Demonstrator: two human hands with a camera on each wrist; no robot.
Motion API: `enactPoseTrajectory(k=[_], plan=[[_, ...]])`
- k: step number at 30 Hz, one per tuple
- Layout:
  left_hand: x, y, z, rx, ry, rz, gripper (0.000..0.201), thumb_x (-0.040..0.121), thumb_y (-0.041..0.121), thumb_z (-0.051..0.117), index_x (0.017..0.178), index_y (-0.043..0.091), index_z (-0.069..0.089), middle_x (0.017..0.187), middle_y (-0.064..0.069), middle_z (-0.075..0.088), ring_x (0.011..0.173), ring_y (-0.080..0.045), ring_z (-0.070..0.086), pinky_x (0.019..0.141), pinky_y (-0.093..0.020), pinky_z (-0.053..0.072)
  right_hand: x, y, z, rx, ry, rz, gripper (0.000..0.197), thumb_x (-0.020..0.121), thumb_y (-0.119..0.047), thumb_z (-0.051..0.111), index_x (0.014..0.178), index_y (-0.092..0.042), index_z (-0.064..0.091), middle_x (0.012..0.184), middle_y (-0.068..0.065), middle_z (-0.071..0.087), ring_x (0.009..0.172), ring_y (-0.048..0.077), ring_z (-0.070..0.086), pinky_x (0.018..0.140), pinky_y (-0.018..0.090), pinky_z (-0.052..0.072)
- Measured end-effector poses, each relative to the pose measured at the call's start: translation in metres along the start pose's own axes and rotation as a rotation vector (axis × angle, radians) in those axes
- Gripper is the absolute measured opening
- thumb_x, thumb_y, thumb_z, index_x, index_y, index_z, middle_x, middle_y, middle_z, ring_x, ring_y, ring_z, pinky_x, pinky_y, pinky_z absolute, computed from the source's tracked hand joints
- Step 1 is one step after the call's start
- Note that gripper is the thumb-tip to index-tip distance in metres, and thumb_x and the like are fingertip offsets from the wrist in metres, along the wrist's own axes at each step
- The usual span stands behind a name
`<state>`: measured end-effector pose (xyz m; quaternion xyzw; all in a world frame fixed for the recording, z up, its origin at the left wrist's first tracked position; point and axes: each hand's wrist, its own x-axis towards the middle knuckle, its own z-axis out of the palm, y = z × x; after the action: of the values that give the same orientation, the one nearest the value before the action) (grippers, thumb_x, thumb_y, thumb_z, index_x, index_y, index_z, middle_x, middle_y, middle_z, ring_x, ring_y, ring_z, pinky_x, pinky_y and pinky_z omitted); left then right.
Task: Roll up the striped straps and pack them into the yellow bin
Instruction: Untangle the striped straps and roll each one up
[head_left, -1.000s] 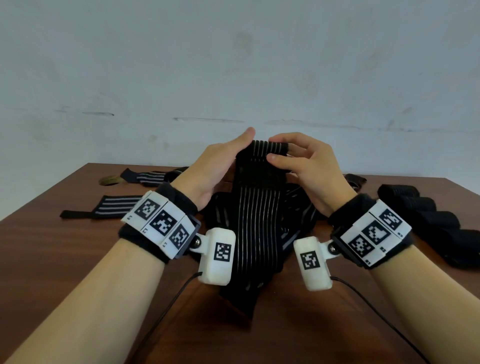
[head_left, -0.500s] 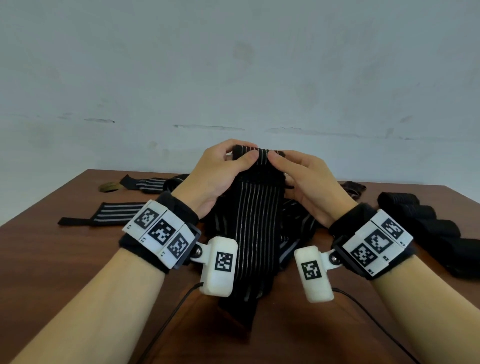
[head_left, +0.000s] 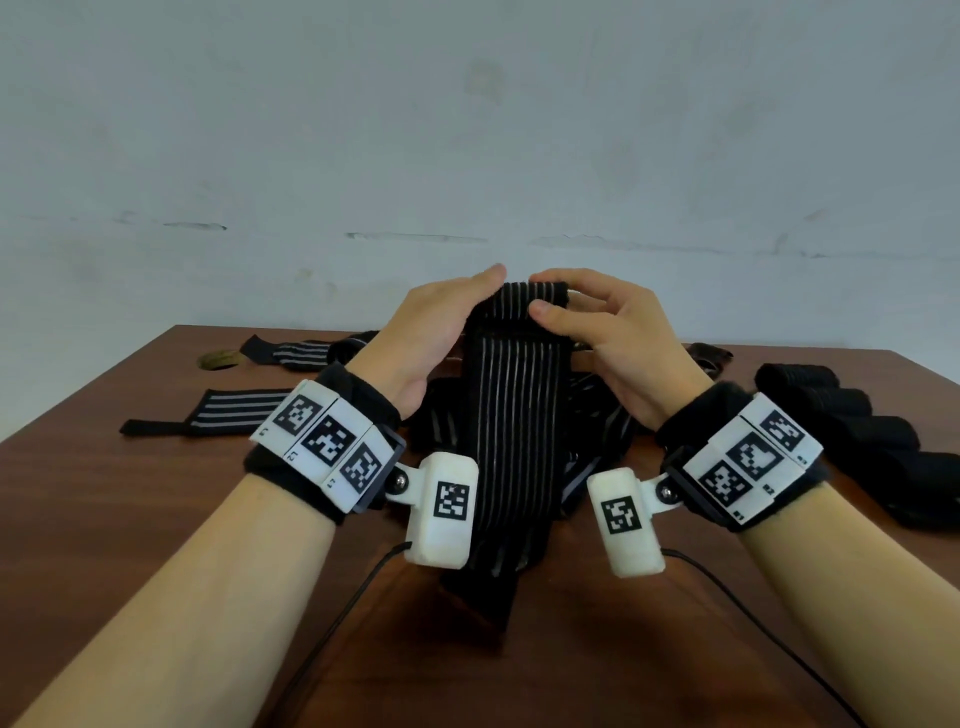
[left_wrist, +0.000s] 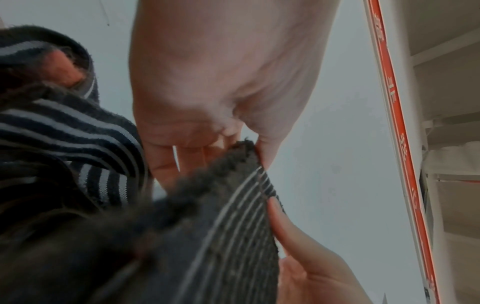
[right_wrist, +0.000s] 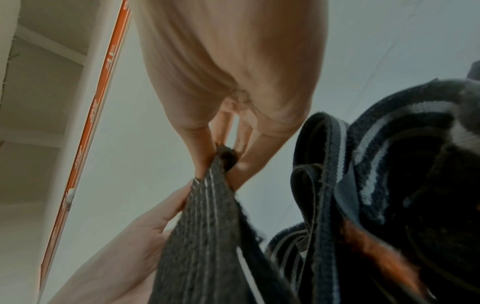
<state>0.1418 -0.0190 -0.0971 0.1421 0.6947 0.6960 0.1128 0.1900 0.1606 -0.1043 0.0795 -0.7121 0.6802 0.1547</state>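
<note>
A black strap with thin white stripes (head_left: 511, 415) hangs upright in front of me, its tail reaching the brown table (head_left: 130, 519). The top end is turned into a small roll (head_left: 535, 296). My left hand (head_left: 441, 322) holds the roll's left side, fingers behind and thumb in front. My right hand (head_left: 592, 322) pinches its right side, thumb on the front. In the left wrist view the strap (left_wrist: 233, 216) is pinched at its top edge; the right wrist view shows the strap (right_wrist: 205, 216) pinched the same way. No yellow bin is in view.
A heap of loose striped straps (head_left: 597, 415) lies behind the held one. Two flat straps (head_left: 228, 410) (head_left: 296, 353) lie at the far left near a hole in the table (head_left: 218, 359). A row of rolled straps (head_left: 852, 431) sits at the right.
The roll at the strap's top has grown by a turn. Both hands shifted their grip on it, thumbs coming over the front and then resetting at the sides.
</note>
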Motion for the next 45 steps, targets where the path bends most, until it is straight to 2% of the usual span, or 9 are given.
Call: enactPoseTrajectory(k=[4,8,15,21,26,29,31,35,45], plan=[[0.002,0.0,0.001,-0.039,-0.002,0.085,0.019,0.1,0.036,0.065,0.099,0.021,0.076,0.09,0.003,0.076,0.082,-0.012,0.073,0.076,-0.032,0.055,0.002,0.0,0.001,0.04,-0.027,0.06,0.028,0.097,-0.014,0.069,0.124,-0.012,0.071,0.11,0.006,0.077,0.097,0.019,0.074,0.08,0.034,0.059],[0.005,-0.001,0.002,-0.063,-0.028,0.16,0.016,0.1,0.023,0.066,0.112,0.02,0.077,0.109,-0.003,0.078,0.094,-0.015,0.074,0.087,-0.033,0.06,0.0,-0.001,0.004,0.028,-0.072,0.172,0.038,0.102,-0.042,0.059,0.119,-0.012,0.074,0.1,0.003,0.078,0.086,0.012,0.073,0.067,0.026,0.057],[0.004,-0.001,0.0,-0.061,-0.018,0.122,0.021,0.096,0.022,0.07,0.116,0.019,0.074,0.108,-0.004,0.078,0.101,-0.023,0.075,0.09,-0.04,0.06,0.002,0.001,0.0,0.016,-0.016,0.064,0.026,0.098,-0.017,0.068,0.124,-0.015,0.07,0.107,0.009,0.078,0.092,0.019,0.075,0.069,0.03,0.059],[-0.001,0.003,-0.004,0.043,-0.038,0.001,0.04,0.091,0.058,0.068,0.104,0.021,0.078,0.086,0.005,0.08,0.078,-0.012,0.077,0.068,-0.027,0.056,0.001,0.002,0.001,0.016,-0.03,0.016,0.034,0.092,-0.002,0.073,0.123,-0.016,0.072,0.11,0.01,0.077,0.099,0.024,0.075,0.079,0.031,0.06],[0.0,0.0,0.0,-0.049,-0.053,0.056,0.027,0.094,0.037,0.074,0.114,0.018,0.075,0.106,-0.005,0.08,0.098,-0.022,0.077,0.079,-0.034,0.06,0.002,-0.001,0.0,0.033,-0.005,0.019,0.04,0.089,0.004,0.071,0.125,-0.015,0.071,0.11,0.006,0.077,0.099,0.02,0.075,0.08,0.031,0.059],[-0.002,0.002,0.002,-0.092,-0.061,0.122,0.024,0.097,0.029,0.071,0.118,0.017,0.071,0.107,-0.008,0.079,0.098,-0.024,0.077,0.082,-0.036,0.062,0.001,-0.004,0.001,0.08,-0.073,0.052,0.032,0.099,-0.02,0.064,0.13,-0.013,0.067,0.122,0.009,0.074,0.114,0.028,0.071,0.096,0.042,0.057],[-0.004,0.004,0.003,-0.053,-0.091,0.161,0.023,0.099,0.029,0.068,0.119,0.017,0.069,0.108,-0.007,0.078,0.098,-0.022,0.077,0.08,-0.033,0.061,-0.001,-0.006,0.006,0.137,-0.159,0.114,0.047,0.107,-0.043,0.046,0.135,-0.01,0.064,0.127,0.013,0.072,0.121,0.03,0.068,0.104,0.042,0.055],[-0.007,0.005,0.012,0.024,-0.103,0.192,0.021,0.104,0.034,0.061,0.119,0.02,0.065,0.108,-0.003,0.077,0.099,-0.018,0.076,0.085,-0.036,0.06,0.004,0.001,0.016,0.152,-0.035,0.139,0.069,0.1,-0.066,0.042,0.138,-0.012,0.06,0.127,0.012,0.072,0.115,0.025,0.072,0.105,0.044,0.054],[-0.013,0.009,0.023,0.025,-0.121,0.169,0.041,0.107,0.053,0.044,0.129,0.021,0.053,0.121,-0.001,0.071,0.108,-0.012,0.072,0.094,-0.033,0.057,0.005,0.006,0.015,0.089,0.035,0.122,0.073,0.089,-0.068,0.055,0.143,-0.019,0.052,0.129,0.006,0.071,0.113,0.018,0.072,0.102,0.043,0.055]])
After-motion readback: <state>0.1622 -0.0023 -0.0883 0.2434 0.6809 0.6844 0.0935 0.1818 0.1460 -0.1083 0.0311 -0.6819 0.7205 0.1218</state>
